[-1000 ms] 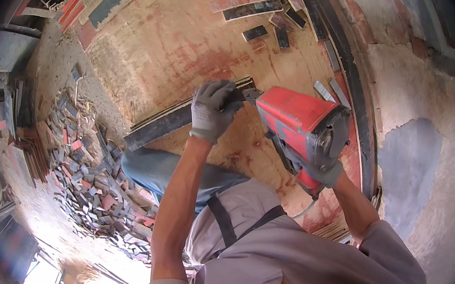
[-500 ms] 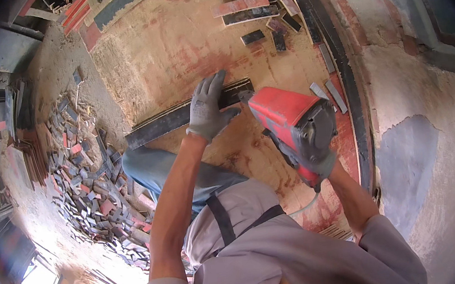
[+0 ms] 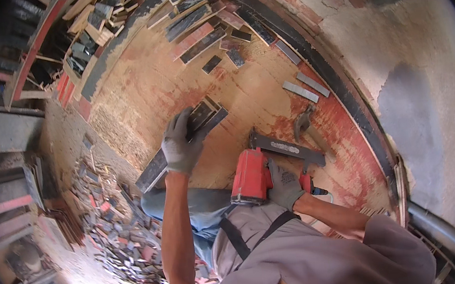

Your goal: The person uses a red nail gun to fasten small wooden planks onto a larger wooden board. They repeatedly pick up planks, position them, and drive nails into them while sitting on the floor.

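Observation:
My left hand, in a grey glove, wraps round a long dark wooden strip. Shorter pieces lie at the strip's far end; whether they are joined to it I cannot tell. In my gloved right hand is a red nail gun, held close to my body by its handle. Its black magazine points away to the right, and its nose is apart from the strip. Beyond the magazine, a claw hammer rests on the board.
A stained plywood board lies before me, bordered by a dark edging. Wooden strips are piled at its far side, with two narrow pieces nearer the right edge. Small offcuts heap at left. A wall stands right.
The nail gun has come away from the strip, back toward my body, and turned. My left hand now grips the strip, which slants more. The view has shifted, showing the hammer.

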Demonstrator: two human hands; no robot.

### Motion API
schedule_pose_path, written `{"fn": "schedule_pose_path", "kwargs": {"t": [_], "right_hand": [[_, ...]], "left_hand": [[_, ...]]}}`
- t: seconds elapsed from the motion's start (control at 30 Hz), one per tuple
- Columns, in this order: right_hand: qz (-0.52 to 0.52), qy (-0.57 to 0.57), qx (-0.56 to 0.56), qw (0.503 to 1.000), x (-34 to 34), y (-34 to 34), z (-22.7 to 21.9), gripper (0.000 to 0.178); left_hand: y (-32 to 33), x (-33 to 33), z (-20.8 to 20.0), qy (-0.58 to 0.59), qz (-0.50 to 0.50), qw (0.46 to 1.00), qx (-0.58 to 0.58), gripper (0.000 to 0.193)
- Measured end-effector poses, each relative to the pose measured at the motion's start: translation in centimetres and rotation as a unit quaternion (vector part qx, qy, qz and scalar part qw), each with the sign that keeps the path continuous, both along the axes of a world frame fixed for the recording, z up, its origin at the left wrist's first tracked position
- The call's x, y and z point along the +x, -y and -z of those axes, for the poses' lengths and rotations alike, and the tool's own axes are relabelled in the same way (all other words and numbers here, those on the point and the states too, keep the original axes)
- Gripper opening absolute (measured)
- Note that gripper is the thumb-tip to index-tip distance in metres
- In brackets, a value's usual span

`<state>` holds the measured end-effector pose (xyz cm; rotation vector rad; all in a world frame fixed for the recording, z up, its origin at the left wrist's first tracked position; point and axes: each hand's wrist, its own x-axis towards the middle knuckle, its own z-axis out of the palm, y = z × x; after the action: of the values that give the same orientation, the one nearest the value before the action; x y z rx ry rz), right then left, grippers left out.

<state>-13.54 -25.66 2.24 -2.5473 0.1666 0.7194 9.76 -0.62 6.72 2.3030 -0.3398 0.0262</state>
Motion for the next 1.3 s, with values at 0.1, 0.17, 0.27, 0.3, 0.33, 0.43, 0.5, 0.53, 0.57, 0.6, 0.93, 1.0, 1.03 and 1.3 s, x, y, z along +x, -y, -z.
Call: {"fn": "schedule_pose_path", "kwargs": {"t": [0.1, 0.17, 0.27, 0.3, 0.33, 0.43, 0.5, 0.53, 0.57, 0.6, 0.93, 1.0, 1.03, 1.3], "right_hand": [[-0.006, -0.062, 0.019, 0.998, 0.6, -0.4, -0.9, 0.089], [-0.102, -0.14, -0.034, 0.984, 5.0, -0.3, -5.1, 0.084], [-0.091, -0.091, 0.11, 0.986, 12.5, -0.2, -11.5, 0.103], [-0.034, -0.029, 0.236, 0.971, 13.6, -1.3, -11.5, 0.106], [0.021, 0.031, 0.36, 0.932, 14.6, -2.8, -11.6, 0.11], [-0.012, -0.137, 0.452, 0.881, 16.4, -8.3, -12.0, 0.084], [-0.011, -0.107, 0.427, 0.898, 15.2, -11.0, -9.9, 0.051], [0.042, -0.108, 0.486, 0.867, 14.0, -11.4, -8.3, 0.047], [0.098, -0.106, 0.538, 0.831, 12.8, -11.5, -6.1, 0.044], [0.15, -0.105, 0.589, 0.787, 12.0, -11.2, -4.8, 0.04], [0.219, -0.136, 0.663, 0.703, 14.5, -10.2, -4.9, 0.036], [0.09, -0.006, 0.559, 0.824, 17.7, -6.1, -1.2, 0.042], [0.061, 0.056, 0.452, 0.888, 19.3, -3.8, -0.5, 0.045], [0.044, 0.345, -0.094, 0.933, 32.7, 3.9, 3.4, 0.043]], "left_hand": [[-1.2, 0.7, -3.1, 0.037, 0.002, 0.999, -0.028, 0.058], [-2.3, 0.4, -4.3, 0.022, -0.003, 0.997, -0.077, 0.057], [-3.5, -0.9, -6.0, -0.058, -0.018, 0.983, -0.175, 0.054], [-2.8, -1.2, -6.9, -0.105, -0.025, 0.963, -0.247, 0.055], [-2.2, -1.8, -7.6, -0.152, -0.035, 0.937, -0.314, 0.056], [-1.4, -3.0, -9.8, -0.2, -0.053, 0.929, -0.307, 0.059], [-2.8, -4.0, -10.5, -0.225, -0.068, 0.932, -0.275, 0.053], [-3.8, -4.4, -10.8, -0.259, -0.099, 0.92, -0.276, 0.052], [-4.8, -4.9, -11.1, -0.182, -0.122, 0.948, -0.233, 0.051], [-7.4, -5.8, -11.0, -0.186, -0.169, 0.951, -0.181, 0.052], [-3.3, -10.3, -7.3, -0.168, -0.048, 0.98, 0.093, 0.086], [-4.9, -8.8, -4.4, -0.131, -0.042, 0.978, 0.158, 0.084], [-5.4, -8.0, -2.9, -0.115, -0.039, 0.975, 0.187, 0.083], [-5.9, -3.9, 3.3, -0.001, 0.021, 0.959, 0.282, 0.087]]}}
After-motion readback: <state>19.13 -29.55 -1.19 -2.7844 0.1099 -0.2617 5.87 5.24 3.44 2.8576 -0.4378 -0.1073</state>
